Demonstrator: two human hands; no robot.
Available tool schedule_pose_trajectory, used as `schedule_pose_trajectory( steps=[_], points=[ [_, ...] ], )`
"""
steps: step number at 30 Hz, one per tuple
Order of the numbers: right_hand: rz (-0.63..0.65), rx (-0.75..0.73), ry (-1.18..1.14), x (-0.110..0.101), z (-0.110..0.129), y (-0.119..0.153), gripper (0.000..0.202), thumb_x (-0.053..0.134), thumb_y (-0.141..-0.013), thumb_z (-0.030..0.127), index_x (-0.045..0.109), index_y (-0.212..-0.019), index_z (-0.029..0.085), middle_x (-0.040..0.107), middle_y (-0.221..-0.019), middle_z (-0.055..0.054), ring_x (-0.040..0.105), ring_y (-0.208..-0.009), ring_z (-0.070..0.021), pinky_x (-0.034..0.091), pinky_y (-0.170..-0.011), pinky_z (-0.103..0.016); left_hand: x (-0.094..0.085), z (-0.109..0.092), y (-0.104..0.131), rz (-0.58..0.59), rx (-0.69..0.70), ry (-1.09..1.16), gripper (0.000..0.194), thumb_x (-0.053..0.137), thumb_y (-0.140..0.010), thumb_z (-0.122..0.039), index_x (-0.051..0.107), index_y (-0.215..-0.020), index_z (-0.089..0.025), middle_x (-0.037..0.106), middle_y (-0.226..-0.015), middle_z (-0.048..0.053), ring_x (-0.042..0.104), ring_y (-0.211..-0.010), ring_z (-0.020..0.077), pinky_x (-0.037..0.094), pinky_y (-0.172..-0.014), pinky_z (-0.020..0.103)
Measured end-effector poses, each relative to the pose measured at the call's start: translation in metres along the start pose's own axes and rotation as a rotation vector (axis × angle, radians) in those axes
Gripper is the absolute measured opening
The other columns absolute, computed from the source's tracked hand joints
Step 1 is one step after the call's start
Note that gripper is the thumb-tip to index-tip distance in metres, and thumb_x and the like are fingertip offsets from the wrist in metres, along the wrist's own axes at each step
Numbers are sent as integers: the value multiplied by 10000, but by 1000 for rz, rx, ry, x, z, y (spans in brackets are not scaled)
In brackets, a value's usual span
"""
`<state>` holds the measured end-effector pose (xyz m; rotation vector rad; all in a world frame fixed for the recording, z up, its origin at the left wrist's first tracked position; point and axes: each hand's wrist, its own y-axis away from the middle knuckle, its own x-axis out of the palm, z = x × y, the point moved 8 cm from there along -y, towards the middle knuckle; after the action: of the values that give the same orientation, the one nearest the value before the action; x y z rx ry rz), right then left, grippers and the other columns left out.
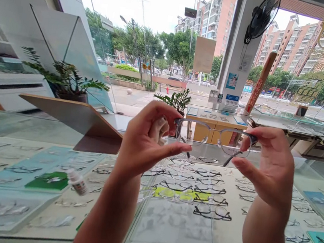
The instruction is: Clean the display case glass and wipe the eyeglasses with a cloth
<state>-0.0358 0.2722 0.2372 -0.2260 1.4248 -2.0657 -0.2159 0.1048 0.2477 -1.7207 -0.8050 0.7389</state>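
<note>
A pair of eyeglasses with clear lenses and a greyish top rim is held up between my two hands, above the glass counter. My left hand grips the frame at its left corner, with a crumpled pale cloth tucked in the curled fingers. At the opposite corner my right hand pinches the frame between fingers and thumb. Both temple arms are folded out toward me, their dark tips showing below the lenses. Through the lenses the counters farther off can be seen.
Under the glass counter lie rows of eyeglasses. A small white spray bottle stands on the left, near a slanted brown board. Potted plants and a wall fan are farther back by the windows.
</note>
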Motion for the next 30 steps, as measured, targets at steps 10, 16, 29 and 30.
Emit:
schedule_pose_trajectory(
  steps=[10,16,29,30],
  points=[
    [-88,-43,-41,0,4,2,397,841,-838,414,669,-1179,304,572,-967,4,539,-762,-154,499,-707,-350,5,3,1,-26,-29,48,476,965,-678,-456,683,-999,-247,560,-808,-26,481,-666,103,424,-545,252],
    [-139,-57,-87,2,-6,3,374,808,-847,417,691,-1186,311,556,-980,-5,484,-725,-151,442,-607,-326,12,14,10,-16,-107,47,503,957,-686,-475,641,-1003,-246,561,-816,-27,474,-645,99,425,-535,257],
    [-146,-10,-72,8,-17,-1,407,756,-827,545,624,-1129,306,541,-967,-25,505,-741,-180,462,-633,-374,5,5,5,-38,-106,-21,513,931,-696,-552,633,-995,-261,515,-785,-31,446,-648,110,412,-534,274],
    [-146,-10,-60,7,-16,-1,411,755,-825,556,624,-1128,312,546,-974,-29,509,-744,-186,471,-649,-386,4,3,5,-35,-96,-29,511,934,-694,-546,638,-1001,-264,517,-787,-32,449,-648,110,414,-539,275]
  ],
)
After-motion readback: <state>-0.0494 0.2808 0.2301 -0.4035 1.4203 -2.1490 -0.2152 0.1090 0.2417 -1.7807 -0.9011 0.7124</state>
